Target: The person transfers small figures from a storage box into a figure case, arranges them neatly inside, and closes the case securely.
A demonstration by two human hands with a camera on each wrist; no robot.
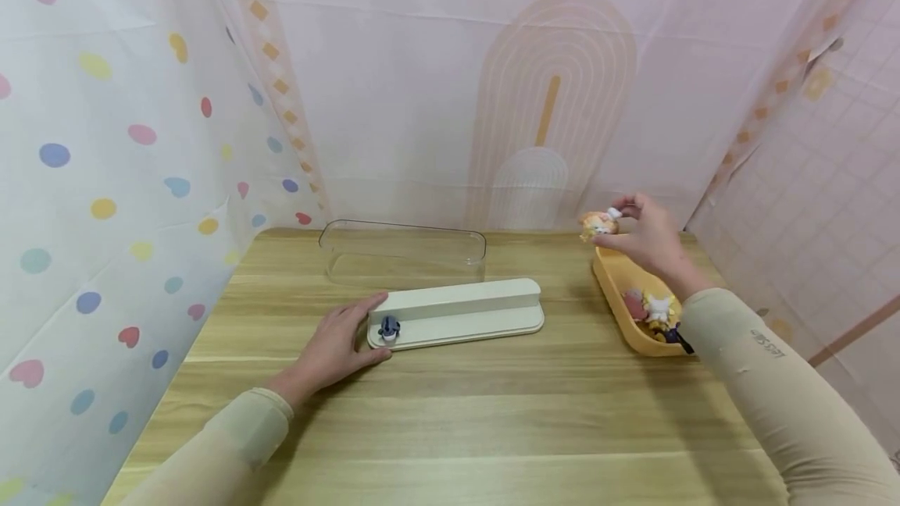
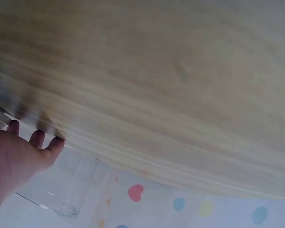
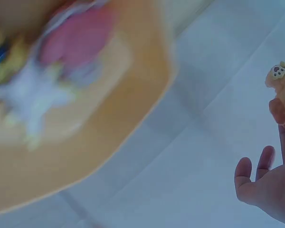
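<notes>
We take the long cream plastic stepped base (image 1: 457, 315) in the middle of the wooden worktop (image 1: 450, 412) as our landmark. Our left hand (image 1: 337, 346) lies flat at the left end of this base, its fingers (image 1: 369, 304) straight and slightly apart, touching the base's edge; we judge that they steady it so it does not slide. A small blue-grey figurine (image 1: 389, 328) stands upright on the lower step at that same left end, just beside our thumb.

Behind the base, a clear rectangular plastic cover (image 1: 402, 252) rests on the worktop, set apart from the base so the steps stay reachable.

To the right of the base, well apart from it, stands an orange plastic tray (image 1: 619, 291) holding more small figurines: a pink one (image 1: 635, 304), a white one (image 1: 659, 308) and others we cannot make out. Our right hand (image 1: 650, 236) hovers above the tray's far end, its thumb and forefinger pinching a small orange-and-white figurine (image 1: 598, 223) in the air, the other fingers (image 3: 249, 171) loosely spread. The pinch at the top keeps the toy hanging upright.
</notes>
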